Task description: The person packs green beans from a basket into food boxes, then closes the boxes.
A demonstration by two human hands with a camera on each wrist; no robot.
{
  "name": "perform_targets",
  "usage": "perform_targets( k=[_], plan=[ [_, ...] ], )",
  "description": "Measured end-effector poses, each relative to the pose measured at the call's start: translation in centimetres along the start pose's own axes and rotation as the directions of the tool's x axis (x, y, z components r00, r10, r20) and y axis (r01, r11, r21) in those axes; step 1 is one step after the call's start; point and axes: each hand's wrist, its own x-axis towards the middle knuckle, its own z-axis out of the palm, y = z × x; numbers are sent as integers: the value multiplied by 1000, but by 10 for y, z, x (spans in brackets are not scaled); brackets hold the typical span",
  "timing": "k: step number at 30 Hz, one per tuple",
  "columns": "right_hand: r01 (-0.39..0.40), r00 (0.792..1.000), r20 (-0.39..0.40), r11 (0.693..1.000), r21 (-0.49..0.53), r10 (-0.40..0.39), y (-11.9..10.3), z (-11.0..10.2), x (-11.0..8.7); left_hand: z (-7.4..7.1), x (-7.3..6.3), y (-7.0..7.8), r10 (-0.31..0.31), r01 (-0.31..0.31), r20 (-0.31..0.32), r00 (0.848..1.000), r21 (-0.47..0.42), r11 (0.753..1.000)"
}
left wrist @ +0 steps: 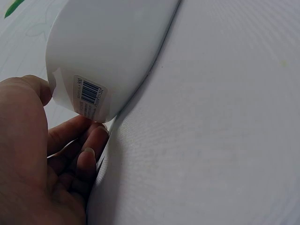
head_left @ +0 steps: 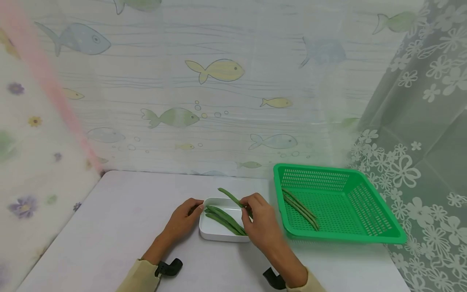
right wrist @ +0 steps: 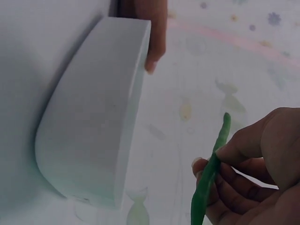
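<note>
A white rectangular dish stands on the table, with several green beans lying inside. At its left end, my left hand holds the dish; the left wrist view shows the thumb at the rim and fingertips by the lower corner, near a barcode label. Above the dish's right side, my right hand pinches a single green bean between thumb and fingers. That bean slants past the fingertips in the right wrist view, apart from the dish wall.
To the right stands a green plastic basket with perforated sides, close to my right hand. A few brownish-green beans lie in its left part. A fish-patterned curtain hangs behind the white table.
</note>
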Motion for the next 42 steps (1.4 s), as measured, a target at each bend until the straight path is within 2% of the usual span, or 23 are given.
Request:
perform_targets(
  k=[4,17,29,37,42],
  plan=[
    [8,1000,29,1000,18,-9,1,11,-2,0,0,0,0,0,-4,1000,8,1000],
    [102,993,69,994,-42,-99,17,33,-9,1,1,0,15,-15,-2,1000,6,1000],
    [159,986,63,984,-78,-154,26,49,-14,0,-1,1,4,-4,-4,1000,1,1000],
    [164,985,61,981,-98,-159,27,55,-14,0,0,-1,1,-1,-1,1000,3,1000],
    [132,988,93,984,-117,-121,26,58,-11,1,1,-2,7,-7,-2,1000,4,1000]
  ],
)
